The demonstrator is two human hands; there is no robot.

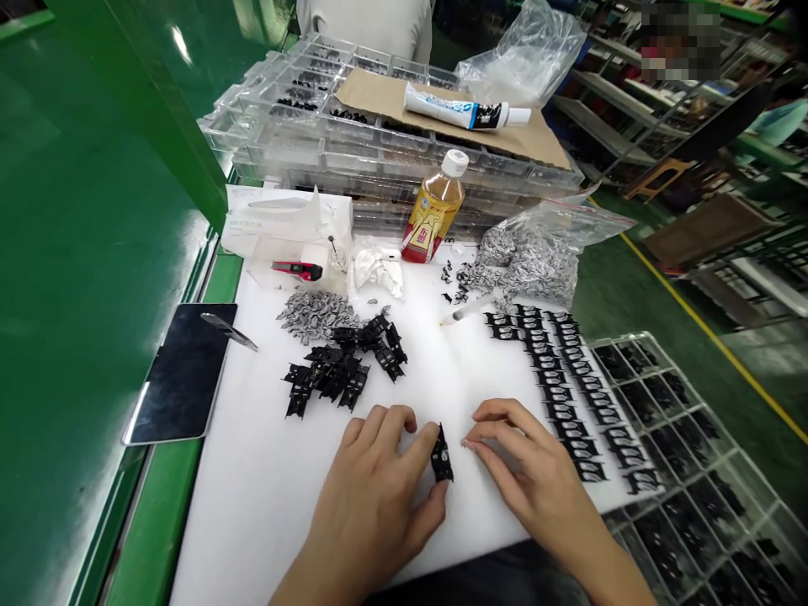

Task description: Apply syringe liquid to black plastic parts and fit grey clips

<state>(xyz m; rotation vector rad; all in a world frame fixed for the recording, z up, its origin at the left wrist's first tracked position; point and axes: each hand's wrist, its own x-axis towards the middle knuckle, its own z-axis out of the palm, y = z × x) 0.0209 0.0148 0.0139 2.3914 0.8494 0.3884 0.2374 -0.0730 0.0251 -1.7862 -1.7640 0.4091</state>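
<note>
- My left hand (379, 488): index finger and thumb grip one black part (442, 456) near its two ends, on or just above the white surface (265, 505).
- My right hand (536, 471): thumb and fingertips drawn close together, just beside that part; I cannot tell whether they pinch anything small.
- Handling, as I judge it: the ends held steady, the middle left uncovered, any touch from the right light and level.
- Pile of black parts (334, 370), pile of grey pieces (316, 316): beyond my left hand.
- Rows of black parts (556, 394): near my right wrist, best left unbrushed.
</note>
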